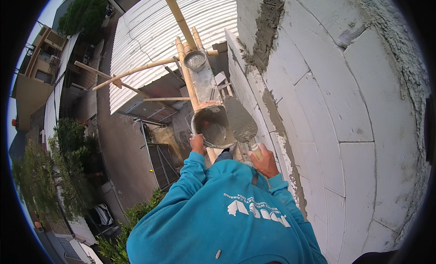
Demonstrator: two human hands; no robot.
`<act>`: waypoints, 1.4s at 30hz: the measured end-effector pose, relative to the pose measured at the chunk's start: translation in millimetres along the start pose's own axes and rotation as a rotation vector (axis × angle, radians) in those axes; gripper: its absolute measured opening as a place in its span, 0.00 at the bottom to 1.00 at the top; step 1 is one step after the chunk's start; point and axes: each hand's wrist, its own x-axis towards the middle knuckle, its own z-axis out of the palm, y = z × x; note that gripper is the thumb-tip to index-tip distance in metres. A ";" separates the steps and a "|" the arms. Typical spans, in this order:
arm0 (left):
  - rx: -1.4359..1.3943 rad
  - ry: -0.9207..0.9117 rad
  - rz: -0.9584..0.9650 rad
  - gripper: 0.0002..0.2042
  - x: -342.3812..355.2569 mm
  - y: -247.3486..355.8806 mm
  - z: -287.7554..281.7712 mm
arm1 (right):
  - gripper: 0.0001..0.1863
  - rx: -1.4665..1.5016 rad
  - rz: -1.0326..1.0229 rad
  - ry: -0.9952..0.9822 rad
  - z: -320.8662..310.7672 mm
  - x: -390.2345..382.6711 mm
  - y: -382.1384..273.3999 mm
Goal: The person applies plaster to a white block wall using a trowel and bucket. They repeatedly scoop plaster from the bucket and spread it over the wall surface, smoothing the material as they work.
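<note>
My left hand (198, 144) is closed on the near left rim of a dark, mortar-smeared bucket (204, 120), which tilts so that its inside shows. Some wet grey mortar clings to the bucket's inner wall. In my right hand (265, 161) is the pale handle of a trowel (241, 120), fingers wrapped round it. The trowel's broad blade is coated with grey mortar and lies just right of the bucket, between it and the block wall (318, 105). Whether the blade touches the bucket I cannot tell.
Bamboo poles (186, 77) and a mortar-stained plank (206, 84) form a scaffold high above the ground. A smaller bowl (195, 60) with grey contents sits at its far end. A corrugated roof (150, 46) spreads beyond; a lane (122, 159) runs far below left.
</note>
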 end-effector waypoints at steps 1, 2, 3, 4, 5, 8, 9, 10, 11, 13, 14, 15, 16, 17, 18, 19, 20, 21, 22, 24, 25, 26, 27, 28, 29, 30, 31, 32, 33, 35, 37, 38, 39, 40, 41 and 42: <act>0.010 0.048 0.020 0.05 1.3 -1.5 -3.5 | 0.24 -0.013 0.003 -0.028 2.8 2.5 -2.0; -0.013 0.027 -0.024 0.05 -1.0 -1.5 -8.8 | 0.24 -0.026 0.007 -0.055 5.6 4.1 -3.8; -0.036 0.003 -0.067 0.08 -5.5 0.7 -15.9 | 0.24 -0.035 -0.011 -0.055 8.4 5.4 -5.7; -0.035 -0.004 -0.088 0.11 -12.5 3.3 -21.1 | 0.23 -0.044 -0.028 -0.052 10.7 6.6 -7.7; -0.070 -0.006 -0.119 0.12 -19.7 6.3 -23.6 | 0.23 -0.049 -0.024 -0.047 12.8 7.3 -10.1; -0.112 0.040 -0.138 0.14 -34.3 14.6 -24.1 | 0.21 -0.063 -0.105 -0.007 17.8 10.0 -19.4; -0.127 0.059 -0.144 0.15 -36.8 14.4 -22.4 | 0.21 -0.067 -0.119 -0.009 18.5 10.5 -22.9; -0.107 0.085 -0.157 0.15 -37.7 13.1 -21.4 | 0.21 -0.065 -0.118 -0.014 18.9 10.2 -26.1; -0.137 0.007 -0.089 0.18 -38.3 9.7 -21.8 | 0.20 -0.054 -0.127 -0.007 19.5 10.0 -29.0; -0.158 -0.003 -0.122 0.21 -34.5 1.4 -17.8 | 0.21 -0.049 -0.129 0.007 20.2 9.2 -32.4; -0.167 0.007 -0.145 0.22 -31.2 -2.0 -16.8 | 0.21 -0.050 -0.144 0.026 20.7 8.7 -33.0; -0.189 0.002 -0.125 0.23 -28.2 -5.5 -16.9 | 0.20 -0.056 -0.110 0.021 20.8 7.3 -32.6; -0.202 0.006 -0.098 0.24 -24.8 -7.2 -16.2 | 0.19 -0.068 -0.088 0.022 20.8 6.2 -31.7; -0.223 0.031 -0.095 0.25 -22.0 -8.0 -15.1 | 0.19 -0.102 -0.061 0.024 21.1 5.2 -30.5; -0.243 0.056 -0.093 0.26 -20.3 -7.9 -14.1 | 0.19 -0.107 -0.104 0.047 21.5 3.6 -29.2; -0.209 0.046 -0.088 0.26 -19.3 -6.3 -14.3 | 0.19 -0.133 -0.141 0.073 22.0 2.8 -28.7; -0.173 0.035 -0.084 0.27 -19.6 -4.1 -14.8 | 0.19 -0.172 -0.166 0.102 22.6 2.5 -29.0; -0.135 0.022 -0.080 0.27 -21.1 -1.7 -14.9 | 0.19 -0.156 -0.196 0.118 23.6 2.4 -29.6; -0.152 0.005 -0.064 0.27 -24.1 0.2 -14.6 | 0.19 -0.153 -0.213 0.137 24.5 2.5 -31.1; -0.170 -0.032 -0.016 0.28 -32.6 2.3 -14.3 | 0.20 -0.135 -0.225 0.149 26.7 3.1 -35.2; -0.184 -0.027 -0.037 0.27 -34.7 4.8 -13.8 | 0.21 -0.120 -0.220 0.141 27.3 3.2 -37.7; -0.188 -0.018 -0.042 0.27 -36.6 6.1 -13.4 | 0.22 -0.099 -0.219 0.131 28.0 3.2 -39.7; -0.163 -0.018 -0.052 0.26 -37.8 6.9 -14.3 | 0.21 -0.095 -0.197 0.122 28.3 2.8 -41.2; -0.201 -0.029 -0.062 0.25 -37.7 7.3 -14.5 | 0.21 -0.084 -0.180 0.109 28.2 2.2 -41.7; -0.210 -0.047 -0.080 0.24 -36.7 6.6 -14.4 | 0.21 -0.082 -0.162 0.102 27.9 1.3 -40.9; -0.213 -0.048 -0.103 0.23 -35.6 4.4 -16.0 | 0.20 -0.067 -0.152 0.101 27.0 0.1 -38.6; -0.217 0.029 -0.091 0.22 -32.2 3.1 -13.7 | 0.19 -0.060 -0.143 0.104 26.1 -1.5 -34.8; -0.228 0.059 -0.073 0.15 -28.5 1.1 -14.9 | 0.19 -0.072 -0.132 0.104 25.2 -3.8 -29.1; -0.240 0.092 -0.059 0.09 -24.8 -1.4 -16.8 | 0.19 -0.056 -0.106 0.101 23.5 -6.2 -21.4; -0.272 0.173 -0.065 0.03 -17.7 -6.1 -24.6 | 0.19 -0.074 -0.046 0.087 19.7 -13.3 0.0; -0.312 0.271 -0.099 0.04 -10.9 -6.7 -39.1 | 0.20 -0.129 0.030 0.117 16.1 -23.5 28.0; -0.333 0.320 -0.116 0.04 -7.5 -4.4 -49.2 | 0.20 -0.163 0.067 0.133 14.9 -29.9 44.2; -0.291 0.345 -0.158 0.07 -4.1 0.6 -65.9 | 0.20 -0.185 0.100 0.147 13.9 -37.9 61.7; -0.200 0.380 -0.238 0.11 -3.2 4.0 -78.2 | 0.20 -0.209 0.133 0.160 12.4 -47.5 80.2; -0.225 0.404 -0.222 0.15 -7.2 4.4 -91.3 | 0.20 -0.233 0.172 0.168 10.4 -57.7 98.7; -0.174 0.445 -0.228 0.18 -12.2 5.5 -106.1 | 0.19 -0.224 0.214 0.180 10.0 -69.2 116.7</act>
